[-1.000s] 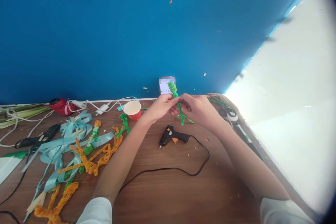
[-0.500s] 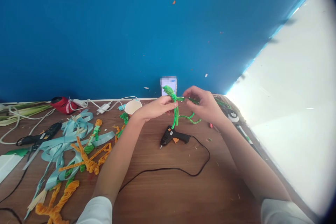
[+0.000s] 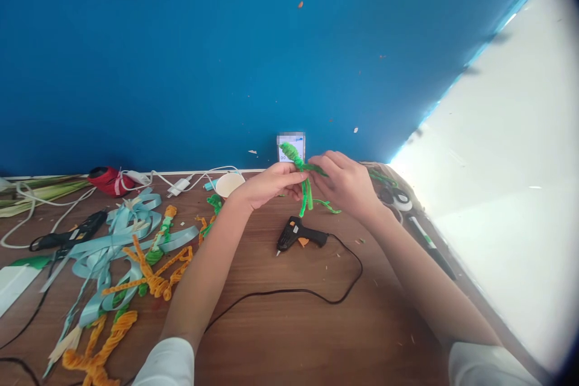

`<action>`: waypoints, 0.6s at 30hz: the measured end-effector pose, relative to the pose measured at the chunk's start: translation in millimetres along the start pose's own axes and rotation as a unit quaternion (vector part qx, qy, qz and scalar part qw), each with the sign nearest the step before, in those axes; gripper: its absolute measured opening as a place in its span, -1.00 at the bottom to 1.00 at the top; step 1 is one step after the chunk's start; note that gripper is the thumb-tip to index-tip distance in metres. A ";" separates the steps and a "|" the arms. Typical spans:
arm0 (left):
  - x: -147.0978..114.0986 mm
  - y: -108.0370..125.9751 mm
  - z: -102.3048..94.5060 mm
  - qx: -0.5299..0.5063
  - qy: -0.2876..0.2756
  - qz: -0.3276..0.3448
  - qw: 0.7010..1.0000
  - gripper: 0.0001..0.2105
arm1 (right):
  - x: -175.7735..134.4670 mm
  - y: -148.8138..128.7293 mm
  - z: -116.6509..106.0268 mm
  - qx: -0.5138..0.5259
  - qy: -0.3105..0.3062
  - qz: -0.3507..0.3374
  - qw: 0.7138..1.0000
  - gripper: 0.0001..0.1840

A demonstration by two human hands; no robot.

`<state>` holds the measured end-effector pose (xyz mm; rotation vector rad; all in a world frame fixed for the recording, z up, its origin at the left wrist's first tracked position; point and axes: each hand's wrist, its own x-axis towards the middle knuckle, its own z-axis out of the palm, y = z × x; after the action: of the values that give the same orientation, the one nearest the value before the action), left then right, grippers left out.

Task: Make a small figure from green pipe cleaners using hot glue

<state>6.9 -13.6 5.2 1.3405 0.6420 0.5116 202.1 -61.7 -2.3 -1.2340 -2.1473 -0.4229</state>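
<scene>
Head camera: the left hand pinches a coiled green fuzzy-wire figure above the worktop, before a lit screen, as the right hand grips its side strand. A black glue gun lies nearby.

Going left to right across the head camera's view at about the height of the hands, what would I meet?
Pale green leaf strips, red bundle, white adapter, paper cup, left hand, green fuzzy stems, right hand, roundish white item.
</scene>
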 end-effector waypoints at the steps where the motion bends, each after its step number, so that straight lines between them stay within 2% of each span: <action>1: 1.2 -1.4 0.9 -0.016 -0.004 0.003 1.000 -0.74 | -0.5 0.5 1.9 -0.044 0.013 -0.024 0.999 -0.81; 5: 5.3 -4.6 4.9 -0.023 0.020 0.010 1.000 -0.68 | -1.7 3.7 3.5 -0.137 0.039 -0.084 0.986 -0.81; 9: 10.0 -5.1 7.3 -0.018 0.083 0.057 0.995 -0.62 | -2.4 7.1 2.4 -0.148 0.046 -0.099 0.983 -0.81; 12: 12.9 -6.3 7.4 -0.014 0.096 0.080 0.992 -0.62 | -3.3 8.7 3.7 -0.148 0.044 -0.099 0.983 -0.79; 15: 15.2 -9.7 8.1 0.009 0.107 0.094 0.990 -0.61 | -4.0 7.7 6.2 -0.119 0.034 -0.085 0.989 -0.78; 18: 17.3 -13.5 9.7 0.043 0.118 0.107 0.986 -0.60 | -3.2 2.1 8.1 -0.016 0.030 -0.023 0.999 -0.76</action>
<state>25.8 -11.2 -9.3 1.4526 0.7227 0.8337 202.2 -58.3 -10.5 -1.1776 -2.1285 -0.5098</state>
